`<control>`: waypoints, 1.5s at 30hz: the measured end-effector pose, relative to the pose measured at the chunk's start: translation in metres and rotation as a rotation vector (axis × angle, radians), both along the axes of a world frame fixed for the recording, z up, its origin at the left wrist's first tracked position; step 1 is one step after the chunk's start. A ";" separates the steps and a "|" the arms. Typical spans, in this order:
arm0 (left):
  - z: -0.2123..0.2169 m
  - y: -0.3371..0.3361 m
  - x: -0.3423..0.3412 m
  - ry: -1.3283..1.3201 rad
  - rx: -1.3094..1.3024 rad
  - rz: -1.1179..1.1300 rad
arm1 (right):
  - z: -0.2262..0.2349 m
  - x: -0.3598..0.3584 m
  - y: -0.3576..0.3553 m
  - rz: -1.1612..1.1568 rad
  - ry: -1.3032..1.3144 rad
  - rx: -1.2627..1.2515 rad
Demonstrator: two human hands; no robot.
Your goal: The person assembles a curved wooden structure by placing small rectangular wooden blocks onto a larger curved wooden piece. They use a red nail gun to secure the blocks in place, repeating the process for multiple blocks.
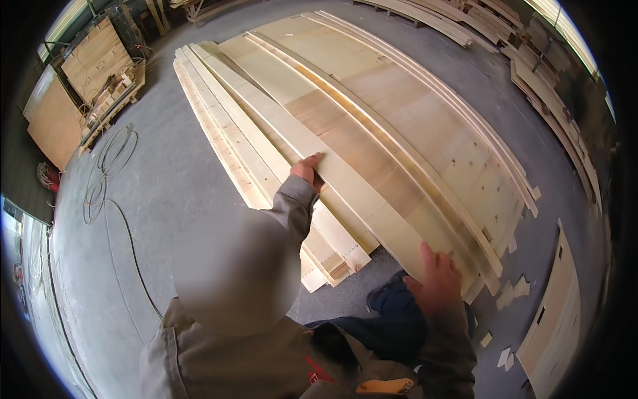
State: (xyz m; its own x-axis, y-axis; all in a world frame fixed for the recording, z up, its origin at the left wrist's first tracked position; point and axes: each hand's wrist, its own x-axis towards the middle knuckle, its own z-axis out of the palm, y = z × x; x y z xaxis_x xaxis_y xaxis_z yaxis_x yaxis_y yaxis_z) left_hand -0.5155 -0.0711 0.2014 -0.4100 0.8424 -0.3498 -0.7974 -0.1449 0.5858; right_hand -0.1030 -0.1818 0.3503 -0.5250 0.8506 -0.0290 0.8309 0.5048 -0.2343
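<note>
A long, pale wooden board [362, 189] slants from the far left toward me across the stacked wood. About midway along it, my left hand [306, 170] is closed on its left edge, one finger showing on top. My right hand [436, 277] grips the board's near end, thumb on the left side and fingers over the top; its underside is hidden. Beneath and to the right lie wide wooden panels [458, 143] with narrow raised strips [372, 116] along them. Left of the board, more long planks [249, 156] lie side by side.
Wood offcuts [522, 287] and a slotted panel [551, 312] lie on the floor at right. A loose cable [100, 179] coils on the left floor. Plank stacks [551, 113] line the far right; a workbench with sheets [100, 60] stands far left. A blurred patch covers the lower middle.
</note>
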 end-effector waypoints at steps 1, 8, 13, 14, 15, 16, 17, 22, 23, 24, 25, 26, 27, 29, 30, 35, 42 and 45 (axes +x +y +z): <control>-0.001 0.002 0.000 0.019 -0.043 -0.001 | -0.003 -0.005 0.002 -0.009 -0.001 -0.022; -0.058 0.005 -0.061 -0.080 -0.062 0.167 | -0.042 -0.052 0.009 0.019 -0.038 -0.086; -0.069 0.001 -0.086 0.188 -0.364 0.131 | -0.077 -0.063 0.020 0.027 0.010 -0.053; -0.066 0.004 -0.079 0.301 -0.514 0.143 | -0.084 -0.059 0.024 0.017 0.020 -0.031; -0.063 -0.001 -0.084 0.625 -0.510 0.232 | -0.084 -0.060 0.026 0.018 0.019 -0.044; -0.062 -0.009 -0.091 0.941 -0.482 0.302 | -0.078 -0.061 0.029 0.011 0.007 -0.060; -0.062 -0.016 -0.093 1.249 -0.429 0.358 | -0.077 -0.063 0.030 0.001 -0.012 -0.082; 0.027 -0.050 0.019 2.081 0.423 -0.423 | -0.094 -0.065 0.029 0.003 -0.038 -0.067; 0.039 -0.051 0.039 2.144 0.447 -0.581 | -0.096 -0.066 0.028 -0.009 -0.027 -0.087; 0.042 -0.047 0.063 2.180 0.491 -0.731 | -0.097 -0.061 0.030 -0.031 -0.040 -0.099; 0.043 -0.045 0.083 2.251 0.495 -0.828 | -0.100 -0.059 0.032 -0.054 -0.040 -0.111; 0.044 -0.043 0.098 2.244 0.524 -0.877 | -0.100 -0.059 0.033 -0.059 -0.052 -0.146; 0.040 -0.036 0.099 2.206 0.490 -1.025 | -0.097 -0.065 0.032 -0.057 -0.053 -0.183; 0.039 -0.021 0.103 2.163 0.420 -1.213 | -0.092 -0.071 0.032 -0.060 -0.073 -0.226; 0.045 -0.017 0.106 2.166 0.388 -1.254 | -0.090 -0.071 0.033 -0.066 -0.091 -0.233; 0.033 0.008 0.118 2.232 0.419 -1.314 | -0.077 -0.053 0.036 -0.228 0.059 0.020; -0.053 0.034 0.063 2.187 0.366 -1.243 | -0.073 -0.010 0.035 -0.372 0.360 0.075; -0.072 0.032 0.062 2.210 0.294 -1.257 | -0.070 -0.009 0.034 -0.365 0.367 0.091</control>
